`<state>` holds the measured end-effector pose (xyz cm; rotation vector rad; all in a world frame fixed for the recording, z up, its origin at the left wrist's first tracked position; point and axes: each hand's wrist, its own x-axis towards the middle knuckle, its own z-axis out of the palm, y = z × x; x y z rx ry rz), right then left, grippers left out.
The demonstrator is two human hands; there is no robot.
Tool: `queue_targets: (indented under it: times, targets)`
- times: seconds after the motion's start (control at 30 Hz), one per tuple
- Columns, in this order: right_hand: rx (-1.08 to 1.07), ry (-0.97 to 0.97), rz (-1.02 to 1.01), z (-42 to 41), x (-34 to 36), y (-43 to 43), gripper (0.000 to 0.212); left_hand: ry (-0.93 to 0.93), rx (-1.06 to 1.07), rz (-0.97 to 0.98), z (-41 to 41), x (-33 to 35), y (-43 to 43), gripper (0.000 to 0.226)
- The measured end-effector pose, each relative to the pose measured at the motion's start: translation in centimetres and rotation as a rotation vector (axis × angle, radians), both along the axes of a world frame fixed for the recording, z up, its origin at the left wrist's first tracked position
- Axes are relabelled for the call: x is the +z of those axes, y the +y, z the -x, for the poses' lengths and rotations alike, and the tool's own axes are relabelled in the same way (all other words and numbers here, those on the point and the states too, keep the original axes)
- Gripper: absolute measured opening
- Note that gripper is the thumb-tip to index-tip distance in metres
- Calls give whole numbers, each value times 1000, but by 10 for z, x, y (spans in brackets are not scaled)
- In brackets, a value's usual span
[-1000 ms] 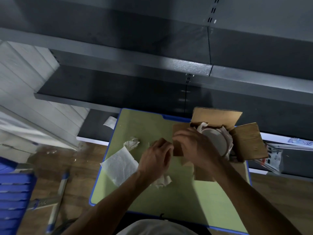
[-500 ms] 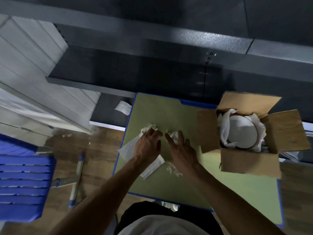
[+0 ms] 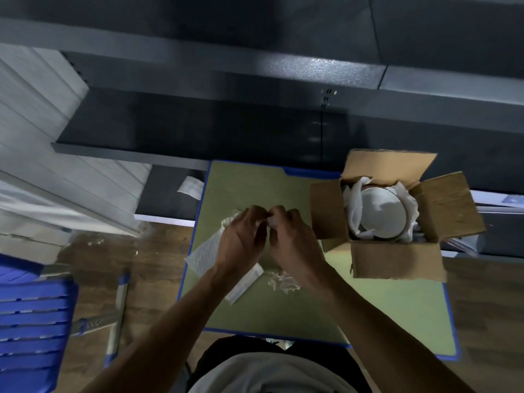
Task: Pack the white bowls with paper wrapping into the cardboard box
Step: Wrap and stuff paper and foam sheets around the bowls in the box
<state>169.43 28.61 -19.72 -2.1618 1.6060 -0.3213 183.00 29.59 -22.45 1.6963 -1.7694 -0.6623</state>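
A white bowl (image 3: 380, 214) is seen lying inside the open cardboard box (image 3: 397, 262), cushioned by paper wrapping (image 3: 353, 199), at the right of the green table (image 3: 283, 313). Left of the box, a small crumpled paper (image 3: 273, 221) is pinched between the curled fingertips of the left hand (image 3: 241, 242) and the right hand (image 3: 292, 242), above a flat sheet (image 3: 204, 256). The wad is best opened gently, so that it is not torn, before it is tucked round the bowl. Half a second earlier both hands were spread open over the papers; now they are closed together.

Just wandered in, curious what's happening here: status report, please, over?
Left hand and right hand both pinching crumpled paper. White bowl sits paper-wrapped in cardboard box. Flaps open, nothing blocking.
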Motion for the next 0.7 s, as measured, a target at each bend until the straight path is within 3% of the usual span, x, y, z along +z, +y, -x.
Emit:
queue_targets:
  times: [0.2,0.33,0.57,0.7]
  targets:
    - [-16,-67,105,33,43,-8,25,17,-46,155,16,30,-14,19]
    - [-45,-113,145,79,54,-13,28,-46,-189,214,36,38,-20,17]
    - [-95,42,222,158,39,-2,35,-254,-440,102,103,25,-44,36]
    - [-171,132,274,177,40,5,40,-281,-463,108,128,31,-56,25]
